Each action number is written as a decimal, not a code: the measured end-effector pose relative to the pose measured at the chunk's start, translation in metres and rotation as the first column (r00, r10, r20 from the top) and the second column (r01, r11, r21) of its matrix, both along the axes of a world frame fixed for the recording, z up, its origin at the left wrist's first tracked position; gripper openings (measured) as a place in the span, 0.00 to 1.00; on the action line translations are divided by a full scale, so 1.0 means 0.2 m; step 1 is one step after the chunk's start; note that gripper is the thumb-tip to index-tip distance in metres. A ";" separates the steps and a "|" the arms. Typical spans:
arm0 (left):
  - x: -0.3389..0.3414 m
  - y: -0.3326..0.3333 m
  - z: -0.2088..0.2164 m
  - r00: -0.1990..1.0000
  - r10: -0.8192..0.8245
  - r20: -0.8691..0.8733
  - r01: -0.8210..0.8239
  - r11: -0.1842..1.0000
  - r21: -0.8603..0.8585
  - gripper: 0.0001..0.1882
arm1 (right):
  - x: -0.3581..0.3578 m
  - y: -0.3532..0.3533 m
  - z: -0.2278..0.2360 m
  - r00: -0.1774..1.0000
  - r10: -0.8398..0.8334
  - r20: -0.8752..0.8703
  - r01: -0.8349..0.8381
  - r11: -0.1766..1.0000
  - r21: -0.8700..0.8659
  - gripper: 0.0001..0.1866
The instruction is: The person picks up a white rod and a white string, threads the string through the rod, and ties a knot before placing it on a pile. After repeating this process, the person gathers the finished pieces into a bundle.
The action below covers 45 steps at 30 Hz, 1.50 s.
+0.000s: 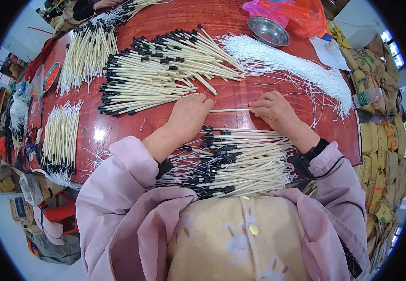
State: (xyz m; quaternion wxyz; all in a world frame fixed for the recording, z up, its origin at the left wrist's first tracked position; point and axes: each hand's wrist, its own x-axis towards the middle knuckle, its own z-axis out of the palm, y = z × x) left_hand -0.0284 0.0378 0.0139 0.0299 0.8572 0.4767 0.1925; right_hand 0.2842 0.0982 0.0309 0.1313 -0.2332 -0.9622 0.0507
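Table [240,120]: bare between stick piles [245,161], right edge apart
Pale stick [229,110]: level between grips
Left hand [189,114]: clasping it
Right hand [275,111]: pinching right tip

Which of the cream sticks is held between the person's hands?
The single cream stick spanning from the left hand to the right hand; the others nearby lie in the far pile and near pile.

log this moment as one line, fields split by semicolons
left hand: on cream stick; right hand: on same stick, farther right; ahead: black-tipped stick pile, white strings; surface: red table
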 end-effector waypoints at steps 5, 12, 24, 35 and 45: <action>0.02 -0.01 0.03 0.996 0.028 -0.087 -0.033 0.998 -0.056 0.09 | 0.03 -0.04 0.01 0.987 -0.104 -0.119 0.114 0.991 0.075 0.15; 0.03 0.01 0.01 0.996 0.031 -0.082 -0.037 0.997 -0.063 0.11 | 0.06 0.00 0.04 0.986 -0.145 -0.079 0.145 0.989 -0.010 0.10; 0.05 0.02 0.03 0.998 -0.030 -0.049 0.029 0.999 -0.023 0.07 | -0.06 0.02 -0.02 0.987 -0.152 -0.049 0.153 0.988 0.017 0.06; 0.04 0.02 0.03 0.998 0.020 -0.060 -0.021 1.000 -0.021 0.10 | 0.04 -0.08 0.14 0.940 -0.273 -0.205 0.274 0.961 -0.023 0.22; 0.05 -0.15 0.23 0.991 0.039 0.127 -0.004 0.963 -0.269 0.05 | 0.10 -0.24 0.11 0.901 -0.307 -0.306 0.302 0.951 -0.066 0.14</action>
